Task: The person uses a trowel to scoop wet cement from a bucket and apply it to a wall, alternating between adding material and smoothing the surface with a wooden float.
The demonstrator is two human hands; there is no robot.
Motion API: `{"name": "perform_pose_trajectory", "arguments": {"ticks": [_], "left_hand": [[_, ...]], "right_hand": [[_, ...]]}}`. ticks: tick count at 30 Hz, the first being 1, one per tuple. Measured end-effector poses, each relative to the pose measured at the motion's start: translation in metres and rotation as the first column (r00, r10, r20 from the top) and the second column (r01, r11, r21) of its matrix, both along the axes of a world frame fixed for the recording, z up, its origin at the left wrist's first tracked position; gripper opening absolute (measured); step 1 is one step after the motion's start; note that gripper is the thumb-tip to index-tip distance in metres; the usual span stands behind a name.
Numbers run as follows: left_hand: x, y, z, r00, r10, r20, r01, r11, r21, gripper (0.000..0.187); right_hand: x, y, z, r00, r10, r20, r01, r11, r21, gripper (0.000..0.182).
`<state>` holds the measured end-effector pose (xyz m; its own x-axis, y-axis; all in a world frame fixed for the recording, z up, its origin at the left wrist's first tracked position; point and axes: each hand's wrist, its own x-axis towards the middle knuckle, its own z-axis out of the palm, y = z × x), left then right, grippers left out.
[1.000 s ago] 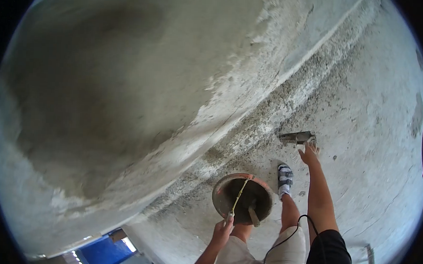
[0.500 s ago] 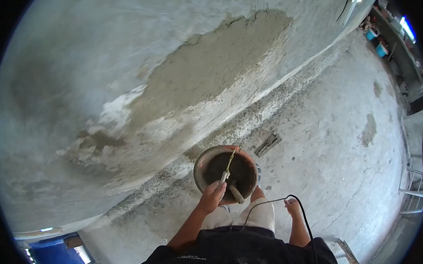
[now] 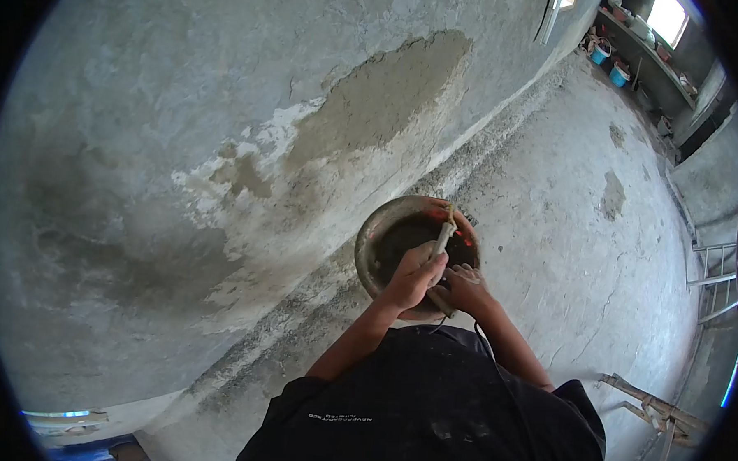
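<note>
My left hand (image 3: 416,275) is closed round the pale handle of a thin tool (image 3: 445,236), whose far part shows narrow and yellowish over the bucket. The tool's kind is not clear. Below it is a round, mortar-stained bucket (image 3: 370,272) with dark, wet-looking contents. My right hand (image 3: 467,287) is over the near right of the bucket, back upward and fingers curled; anything in them is hidden. Between my wrists a second, wooden handle (image 3: 443,303) leans at the bucket's near rim. A black cable (image 3: 485,341) runs beside my right forearm.
A grey wall (image 3: 228,59) on the left bears a damp mortar patch (image 3: 383,99). Rough debris lines the wall's foot. A wooden stand (image 3: 654,408) is at lower right, with a metal frame (image 3: 715,274) above it. Blue buckets (image 3: 619,75) stand far off by a shelf.
My right hand has come in from the right, where it had the cable, to the bucket. The bucket appears higher in view, my left hand still on the pale handle. A dark block by the bucket is now out of sight.
</note>
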<state>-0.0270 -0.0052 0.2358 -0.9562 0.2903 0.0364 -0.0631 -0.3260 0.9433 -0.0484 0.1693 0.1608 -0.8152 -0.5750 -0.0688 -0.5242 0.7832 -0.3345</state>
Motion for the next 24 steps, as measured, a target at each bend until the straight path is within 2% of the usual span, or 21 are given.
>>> {"name": "perform_pose_trajectory", "arguments": {"ticks": [1,3,4,6,7,9,10,12,13,14,16,17,18,20,21,24], "left_hand": [[0.003,0.005,0.0,1.0,-0.003,-0.018,0.003,1.0,0.014,0.027],[0.013,0.016,-0.001,1.0,0.011,-0.026,-0.011,1.0,0.016,0.027],[0.018,0.023,-0.003,0.999,0.022,-0.027,-0.022,1.0,0.019,0.027],[0.021,0.037,-0.013,0.998,0.045,-0.037,-0.042,0.996,0.079,0.028],[0.024,0.045,-0.012,0.998,0.049,0.032,-0.052,0.991,0.124,0.029],[0.028,0.064,-0.015,0.988,0.044,0.148,-0.073,0.976,0.203,0.03],[0.029,0.073,-0.017,0.989,0.033,0.145,-0.063,0.977,0.203,0.03],[0.032,0.088,-0.02,0.97,-0.09,0.227,-0.012,0.91,0.415,0.029],[0.032,0.098,-0.021,0.966,-0.111,0.232,-0.009,0.888,0.459,0.028],[0.033,0.108,-0.021,0.966,-0.112,0.233,-0.008,0.889,0.459,0.028],[0.036,0.128,-0.018,0.943,-0.251,0.218,0.111,0.856,0.506,0.027],[0.035,0.134,-0.018,0.922,-0.321,0.216,0.164,0.83,0.534,0.026],[0.032,0.14,-0.018,0.923,-0.318,0.214,0.162,0.83,0.534,0.026],[0.033,0.152,-0.02,0.895,-0.393,0.212,0.22,0.801,0.557,0.028],[0.033,0.16,-0.021,0.895,-0.391,0.216,0.215,0.802,0.557,0.028],[0.035,0.176,-0.024,0.885,-0.425,0.19,0.265,0.796,0.543,0.03]], "right_hand": [[0.003,-0.002,-0.002,1.0,0.0,-0.009,0.0,1.0,-0.002,0.037],[0.009,-0.002,0.001,0.967,-0.064,0.247,0.029,0.989,0.144,0.046],[0.014,-0.003,0.006,0.967,-0.067,0.245,0.032,0.989,0.144,0.046],[0.02,0.002,0.019,0.899,-0.034,0.436,-0.024,0.992,0.126,0.048],[0.022,0.012,0.006,0.903,-0.04,0.427,-0.017,0.991,0.13,0.048],[0.027,0.03,-0.036,0.968,0.024,0.252,-0.056,0.991,0.122,0.047],[0.025,0.038,-0.043,0.969,0.014,0.248,-0.045,0.991,0.123,0.047],[0.024,0.054,-0.052,0.898,0.034,0.438,-0.176,0.941,0.288,0.043],[0.027,0.068,-0.052,0.917,0.141,0.374,-0.259,0.921,0.29,0.034],[0.032,0.079,-0.053,0.917,0.139,0.375,-0.258,0.922,0.289,0.034],[0.039,0.095,-0.044,0.928,0.05,0.369,-0.096,0.989,0.109,0.025],[0.041,0.104,-0.038,0.931,0.068,0.358,-0.126,0.982,0.143,0.022],[0.042,0.111,-0.022,0.932,0.07,0.357,-0.129,0.981,0.143,0.022],[0.048,0.125,0.0,0.967,0.097,0.235,-0.145,0.97,0.197,0.019],[0.05,0.14,-0.001,0.97,0.138,0.201,-0.169,0.975,0.145,0.017],[0.056,0.164,0.035,0.967,0.1,0.234,-0.138,0.979,0.15,0.015]]}}
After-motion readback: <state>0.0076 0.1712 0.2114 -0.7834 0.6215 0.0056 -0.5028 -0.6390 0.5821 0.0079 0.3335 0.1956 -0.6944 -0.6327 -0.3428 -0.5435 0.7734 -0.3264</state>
